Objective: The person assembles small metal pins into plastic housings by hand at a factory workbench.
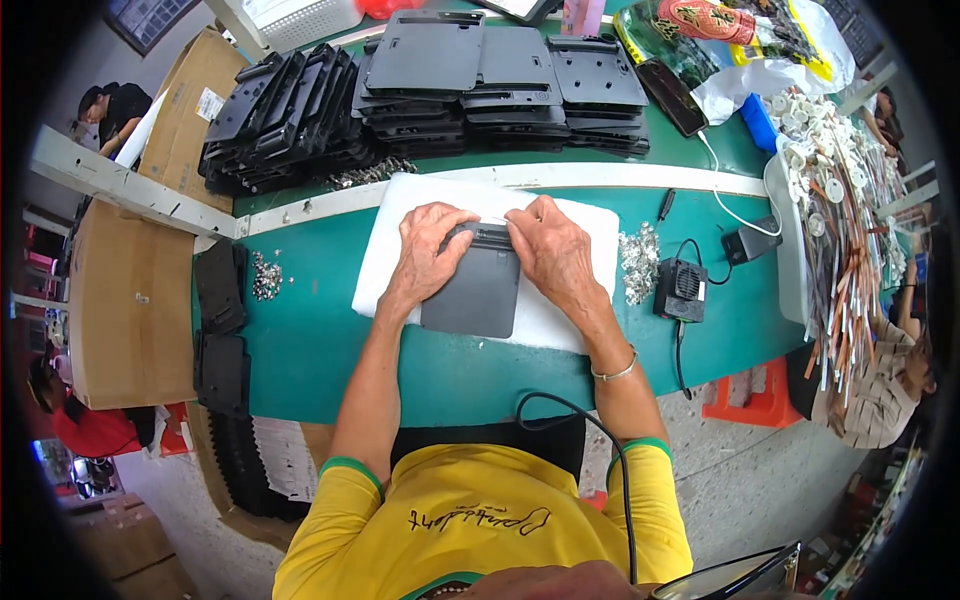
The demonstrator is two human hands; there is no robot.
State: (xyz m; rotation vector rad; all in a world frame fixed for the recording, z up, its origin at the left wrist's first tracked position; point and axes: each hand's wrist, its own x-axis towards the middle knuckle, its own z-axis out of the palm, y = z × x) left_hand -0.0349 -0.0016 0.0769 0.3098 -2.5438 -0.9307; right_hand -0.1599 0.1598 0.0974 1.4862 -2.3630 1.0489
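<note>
A dark grey plastic panel (470, 295) lies flat on a white foam sheet (372, 270), its slotted end away from me. My left hand (430, 250) grips the far left corner, fingers curled over the edge. At the far right corner my right hand (550, 250) holds the same panel, its thumb and fingers bent close to the slotted strip. Whatever small part may sit under the fingertips is hidden. Right of the foam is a heap of small shiny metal pieces (640, 265), and a smaller heap of little parts (267, 277) lies to the left.
Stacks of similar panels (425, 60) line the back shelf. More panels (220, 370) stand at the left edge near cardboard boxes (130, 310). On the right are a small fan (682, 288), an adapter (750, 243), a phone (670, 97) and a white bin (790, 250) of strips.
</note>
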